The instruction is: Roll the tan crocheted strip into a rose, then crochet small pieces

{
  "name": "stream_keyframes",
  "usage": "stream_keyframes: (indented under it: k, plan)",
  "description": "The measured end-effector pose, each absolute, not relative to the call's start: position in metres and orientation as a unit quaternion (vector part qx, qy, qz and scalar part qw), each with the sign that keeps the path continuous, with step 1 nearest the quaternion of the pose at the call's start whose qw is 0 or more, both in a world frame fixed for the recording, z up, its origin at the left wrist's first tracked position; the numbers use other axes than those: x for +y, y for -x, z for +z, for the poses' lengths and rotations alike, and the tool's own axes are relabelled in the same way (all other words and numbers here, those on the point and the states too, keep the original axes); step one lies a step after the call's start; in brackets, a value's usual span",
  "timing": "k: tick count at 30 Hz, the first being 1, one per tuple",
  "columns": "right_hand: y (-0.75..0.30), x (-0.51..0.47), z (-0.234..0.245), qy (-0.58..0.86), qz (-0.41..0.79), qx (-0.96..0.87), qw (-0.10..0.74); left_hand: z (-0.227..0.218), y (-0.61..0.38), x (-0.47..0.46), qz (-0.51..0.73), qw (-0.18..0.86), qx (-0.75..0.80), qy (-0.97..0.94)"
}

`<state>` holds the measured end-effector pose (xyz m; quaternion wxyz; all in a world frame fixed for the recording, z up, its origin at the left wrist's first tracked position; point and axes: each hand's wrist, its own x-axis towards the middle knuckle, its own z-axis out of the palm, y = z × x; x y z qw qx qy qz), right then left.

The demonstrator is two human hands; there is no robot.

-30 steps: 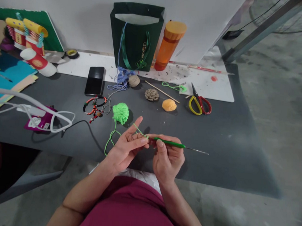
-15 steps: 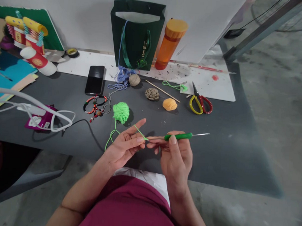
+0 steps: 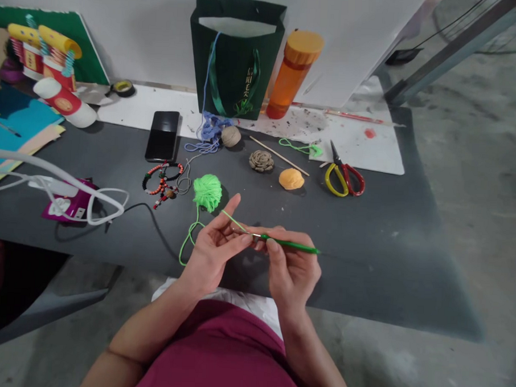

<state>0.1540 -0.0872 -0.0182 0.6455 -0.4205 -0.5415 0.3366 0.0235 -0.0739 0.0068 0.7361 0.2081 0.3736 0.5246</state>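
A green-handled crochet hook lies in my right hand, which is closed around it. Its metal end points left and meets the fingertips of my left hand. That hand pinches bright green yarn between thumb and finger, while the index finger sticks up with the strand running over it. From the left hand the yarn trails down in a loose loop to a bright green yarn ball on the table just beyond. Any stitches at the hook's tip are too small to make out.
Beyond my hands lie an orange yarn ball, a brown coiled piece, a thin stick and scissors. A phone, a bracelet and a cabled purple box are leftward. A dark green bag and orange bottle stand behind.
The crochet hook has slid and turned leftward with my right hand, so its outer end now tilts lower. My left index finger has shifted slightly left and up.
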Motion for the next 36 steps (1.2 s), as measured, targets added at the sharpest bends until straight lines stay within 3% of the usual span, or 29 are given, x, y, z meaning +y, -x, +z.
stream_keyframes:
  k: [3, 5, 10, 16, 25, 31, 36]
  plan:
    - [-0.154, -0.089, -0.02, 0.413, 0.19, -0.651, 0.608, 0.005, -0.026, -0.075, 0.536, 0.729, 0.383, -0.189]
    - [-0.15, -0.089, -0.022, 0.425, 0.157, -0.648, 0.613, 0.004, -0.025, -0.075, 0.525, 0.741, 0.381, -0.174]
    - [-0.142, -0.092, -0.025, 0.465, 0.303, -0.492, 0.671, 0.002, -0.021, -0.074, 0.483, 0.776, 0.377, -0.151]
    - [-0.15, -0.094, -0.017, 0.505, 0.277, -0.492, 0.652, 0.003, -0.019, -0.072, 0.495, 0.763, 0.389, -0.145]
    - [-0.151, -0.083, -0.017, 0.451, 0.495, -0.381, 0.637, 0.004, -0.017, -0.073, 0.461, 0.787, 0.37, -0.179]
    - [-0.138, -0.081, -0.028, 0.429, 0.461, -0.365, 0.686, 0.005, -0.021, -0.075, 0.479, 0.772, 0.374, -0.185]
    - [-0.145, -0.086, -0.026, 0.447, 0.43, -0.429, 0.657, 0.004, -0.023, -0.076, 0.504, 0.743, 0.397, -0.191]
